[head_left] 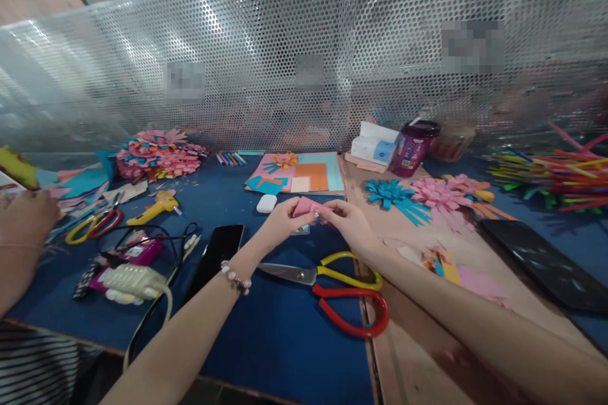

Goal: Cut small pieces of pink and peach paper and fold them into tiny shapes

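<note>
A small piece of pink paper (304,206) is held between my two hands above the blue table. My left hand (284,220) pinches its left side. On its right side, the fingertips of my right hand (346,221) close on the paper's edge. Just under the hands, a light blue slip (303,229) shows in part. Nearer to me lie large scissors (304,274) with one yellow and one red handle, their blades spread apart and pointing left. Beyond my hands is a stack of coloured paper sheets (332,172) with a small orange and pink paper flower (285,160) on it.
A black phone (221,253), a white earbud case (266,204), a yellow glue gun (156,207) and a power strip (135,281) with cables lie left. Blue (387,193) and pink paper flowers (439,196) lie right. Another person's hand (21,228) is at far left.
</note>
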Available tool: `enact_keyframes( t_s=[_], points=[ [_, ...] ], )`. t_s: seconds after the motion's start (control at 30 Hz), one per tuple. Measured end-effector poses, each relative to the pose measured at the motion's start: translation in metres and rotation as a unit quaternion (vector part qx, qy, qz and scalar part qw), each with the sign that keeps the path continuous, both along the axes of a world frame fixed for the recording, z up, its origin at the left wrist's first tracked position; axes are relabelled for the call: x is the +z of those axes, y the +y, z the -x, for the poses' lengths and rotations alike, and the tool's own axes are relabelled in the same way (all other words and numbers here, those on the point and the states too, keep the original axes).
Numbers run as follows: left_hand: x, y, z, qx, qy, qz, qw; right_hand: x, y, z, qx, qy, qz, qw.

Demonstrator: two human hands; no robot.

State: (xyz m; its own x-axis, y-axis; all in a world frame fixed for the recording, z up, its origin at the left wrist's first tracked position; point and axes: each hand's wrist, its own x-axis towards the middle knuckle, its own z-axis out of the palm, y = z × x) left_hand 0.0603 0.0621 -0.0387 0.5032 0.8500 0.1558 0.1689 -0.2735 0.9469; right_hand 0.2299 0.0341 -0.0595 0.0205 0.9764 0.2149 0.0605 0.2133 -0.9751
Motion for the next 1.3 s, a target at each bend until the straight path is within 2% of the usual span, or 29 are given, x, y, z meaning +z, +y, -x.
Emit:
enact_keyframes(
  t_s=[0.2, 0.47, 0.67, 0.83, 1.07, 1.3],
  points=[
    [-0.0019, 0.0033, 0.0007, 0.012, 0.014, -0.027, 0.999, -0.002, 0.0016, 0.0002, 0.001, 0.02, 0.004, 1.0],
    [-0.0008, 0.003, 0.0008, 0.05, 0.01, -0.038, 0.998, -0.0065, 0.0048, 0.0015, 0.04, 0.128, 0.028, 0.991],
    [-0.0042, 0.0051, 0.0016, 0.049, 0.031, -0.056, 0.997, -0.0097, 0.0066, 0.0003, 0.037, 0.119, 0.018, 0.992],
    [-0.0066, 0.0055, -0.0005, 0.016, 0.012, -0.025, 0.999, -0.0077, 0.0054, 0.0001, 0.032, 0.114, 0.017, 0.993],
    [-0.0058, 0.006, -0.0007, 0.049, -0.021, -0.081, 0.995, -0.0036, 0.0032, 0.0013, 0.033, 0.108, 0.016, 0.993],
    [-0.0033, 0.0063, 0.001, 0.063, -0.008, -0.086, 0.994, -0.006, 0.0047, 0.0005, 0.037, 0.105, 0.022, 0.994]
  ],
)
